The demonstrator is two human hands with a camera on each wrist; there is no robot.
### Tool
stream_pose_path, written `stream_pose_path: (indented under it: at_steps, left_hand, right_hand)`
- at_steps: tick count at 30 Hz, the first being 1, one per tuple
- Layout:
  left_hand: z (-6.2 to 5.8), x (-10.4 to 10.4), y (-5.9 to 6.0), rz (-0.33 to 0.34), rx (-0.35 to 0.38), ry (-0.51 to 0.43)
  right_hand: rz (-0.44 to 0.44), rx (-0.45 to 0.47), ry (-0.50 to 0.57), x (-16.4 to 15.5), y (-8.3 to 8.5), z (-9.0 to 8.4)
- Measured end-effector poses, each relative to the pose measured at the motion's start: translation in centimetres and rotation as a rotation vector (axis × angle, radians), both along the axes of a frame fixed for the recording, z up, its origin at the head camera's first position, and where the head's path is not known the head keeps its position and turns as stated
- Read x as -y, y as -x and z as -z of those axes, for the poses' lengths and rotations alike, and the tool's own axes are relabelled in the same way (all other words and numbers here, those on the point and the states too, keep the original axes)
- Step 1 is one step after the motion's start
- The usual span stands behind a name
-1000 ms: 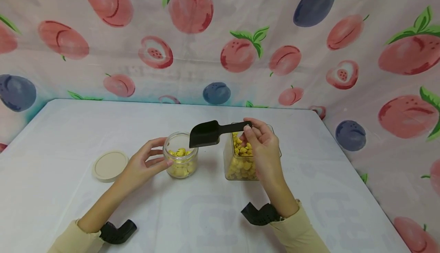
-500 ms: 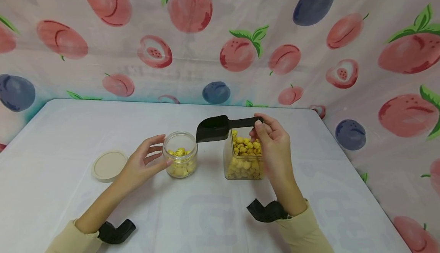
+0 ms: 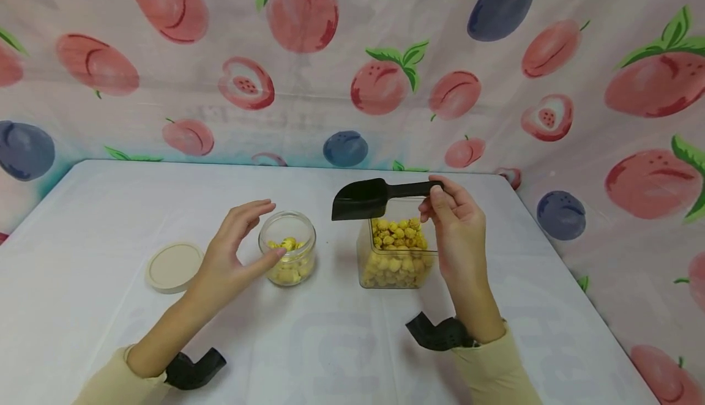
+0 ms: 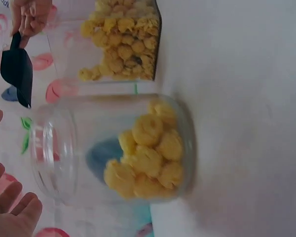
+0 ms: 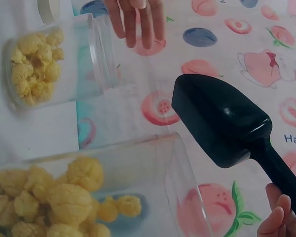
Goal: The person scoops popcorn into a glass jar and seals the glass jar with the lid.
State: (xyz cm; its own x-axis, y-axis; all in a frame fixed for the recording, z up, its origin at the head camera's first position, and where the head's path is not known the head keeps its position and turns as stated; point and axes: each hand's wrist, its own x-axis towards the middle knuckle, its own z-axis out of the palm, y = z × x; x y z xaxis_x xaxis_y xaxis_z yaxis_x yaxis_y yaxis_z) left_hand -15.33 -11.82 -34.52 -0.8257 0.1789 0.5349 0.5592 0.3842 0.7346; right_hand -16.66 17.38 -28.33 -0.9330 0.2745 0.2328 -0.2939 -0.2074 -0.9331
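Observation:
My right hand (image 3: 459, 215) pinches the handle end of a black scoop (image 3: 360, 199), held level above the square clear container (image 3: 393, 270) of yellow popcorn. In the right wrist view no popcorn shows on the scoop (image 5: 219, 118). My left hand (image 3: 234, 249) is spread beside the round clear jar (image 3: 287, 249), fingers raised off its wall and thumb in front of it. The left wrist view shows the fingers (image 4: 10, 197) apart from the jar's mouth. Popcorn (image 4: 148, 158) fills roughly the lower half of the jar, which stands upright on the table.
A cream round lid (image 3: 175, 267) lies flat on the white table (image 3: 330, 344), left of the jar and behind the left forearm. A fruit-printed cloth (image 3: 308, 111) hangs behind the table and along its right side.
The scoop in my right hand has moved right and up, away from the jar's mouth to over the square container. My left hand has let go of the jar and lifted slightly.

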Motion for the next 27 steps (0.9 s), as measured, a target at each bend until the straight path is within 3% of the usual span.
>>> stream_pose_path:
  at_steps: [4,10,20,27]
  left_hand:
    - [-0.7,-1.3,-0.2,0.036,-0.067,0.008]
    - [-1.0,-3.4,-0.1,0.098,-0.083,0.016]
    - [-0.9,-6.5,0.0,0.199,-0.023,-0.040]
    - [-0.7,-8.4,0.4,0.257,0.053,-0.091]
  right_hand:
    - [0.022,-0.018,0.028,-0.6,0.0,-0.3]
    - [0.086,-0.059,0.025,-1.6,0.1,-0.5]
    - [0.242,-0.172,-0.031,-3.6,0.1,-0.7]
    - [0.329,-0.267,-0.015,-4.6,0.3,-0.9]
